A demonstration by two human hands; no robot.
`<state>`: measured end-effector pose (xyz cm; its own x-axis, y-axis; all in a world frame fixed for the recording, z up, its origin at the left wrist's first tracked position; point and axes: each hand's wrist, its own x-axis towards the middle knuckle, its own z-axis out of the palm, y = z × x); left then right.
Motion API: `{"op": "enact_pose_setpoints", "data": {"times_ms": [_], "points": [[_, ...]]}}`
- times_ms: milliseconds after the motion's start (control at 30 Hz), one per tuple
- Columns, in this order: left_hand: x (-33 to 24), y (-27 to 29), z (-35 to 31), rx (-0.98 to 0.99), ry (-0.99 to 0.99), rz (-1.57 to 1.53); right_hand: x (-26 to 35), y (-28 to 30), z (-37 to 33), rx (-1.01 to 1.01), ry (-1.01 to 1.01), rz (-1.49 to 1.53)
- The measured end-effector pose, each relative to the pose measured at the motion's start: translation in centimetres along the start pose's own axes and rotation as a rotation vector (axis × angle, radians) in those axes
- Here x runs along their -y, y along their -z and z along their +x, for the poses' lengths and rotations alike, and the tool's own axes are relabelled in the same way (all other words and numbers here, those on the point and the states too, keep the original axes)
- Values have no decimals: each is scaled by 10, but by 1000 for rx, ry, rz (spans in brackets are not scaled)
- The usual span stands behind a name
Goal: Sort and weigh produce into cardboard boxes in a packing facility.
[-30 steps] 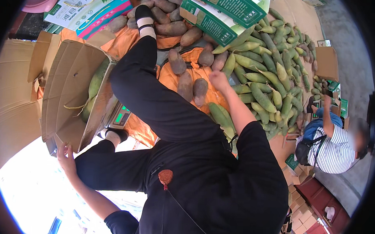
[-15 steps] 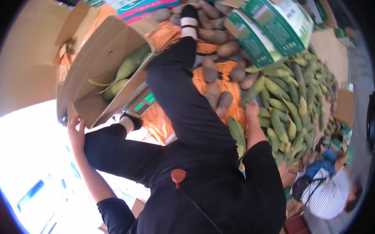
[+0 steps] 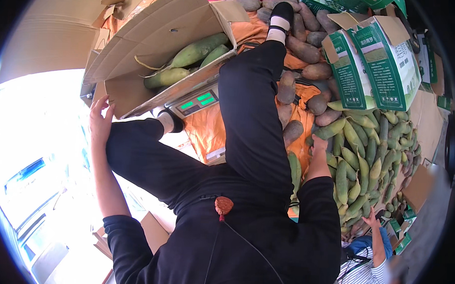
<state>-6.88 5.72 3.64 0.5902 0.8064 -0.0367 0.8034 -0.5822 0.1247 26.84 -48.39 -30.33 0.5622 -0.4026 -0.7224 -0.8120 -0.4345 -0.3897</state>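
My left hand is at the near left corner of an open cardboard box, fingers apart and fingertips by its edge. Inside the box lie several long green radishes. The box rests on a scale with a lit green display. Over on the right, my right hand is closed around the lower end of a green radish at the left edge of a large pile of green radishes. The fingertips are partly hidden. Another green radish lies beside my right forearm.
Darker reddish radishes lie on an orange cloth beyond my legs. Green-and-white cartons stand behind the pile. At the lower right a person in a striped shirt reaches a hand to the pile's near edge.
The whole view has shifted, showing more of the box's inside. Both my hands keep their places, at the box corner and the radish. The other person's arm now reaches to the pile.
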Motion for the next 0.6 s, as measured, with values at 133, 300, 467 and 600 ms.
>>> {"op": "enact_pose_setpoints", "data": {"times_ms": [133, 300, 467, 600], "points": [[-5, -13, 11, 5, -38, -56, -33, 6, 50, 111, -98, 147], [2, -9, 8, -15, -14, -80, -33, -15, 21, 78, -162, 147], [25, -10, 11, -128, 163, -180, -25, -6, -16, 344, 24, -304], [57, -26, 28, -60, 234, -309, 28, 11, -35, 520, 241, -274]]}}
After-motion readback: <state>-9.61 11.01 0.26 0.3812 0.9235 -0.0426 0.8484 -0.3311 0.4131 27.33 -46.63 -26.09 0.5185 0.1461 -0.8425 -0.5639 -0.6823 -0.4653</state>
